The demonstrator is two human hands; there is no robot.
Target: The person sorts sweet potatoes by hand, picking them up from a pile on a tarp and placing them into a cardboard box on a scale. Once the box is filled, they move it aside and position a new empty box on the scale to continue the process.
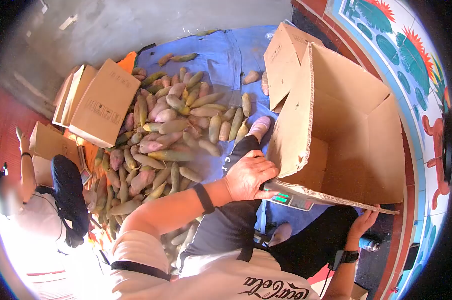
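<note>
A large open cardboard box (356, 125) stands in front of me at the right, its bare inner walls and bottom showing. My left hand (251, 175) is closed at the box's near left corner, fingers curled by its lower edge. At the near right corner, my right hand (363, 225) pinches the end of the front flap (336, 196); a watch is on that wrist. Under the flap, beside my left fingers, shows a scale (288, 199) with a lit green display. Most of the scale is hidden by the box and flap.
Long green and pinkish root vegetables (171, 117) lie heaped on a blue sheet (221, 55). Another carton (286, 60) stands behind the open box. Closed cartons (106, 100) stand at the left. A co-worker (41, 210) sits at far left. A painted wall (406, 55) borders the right.
</note>
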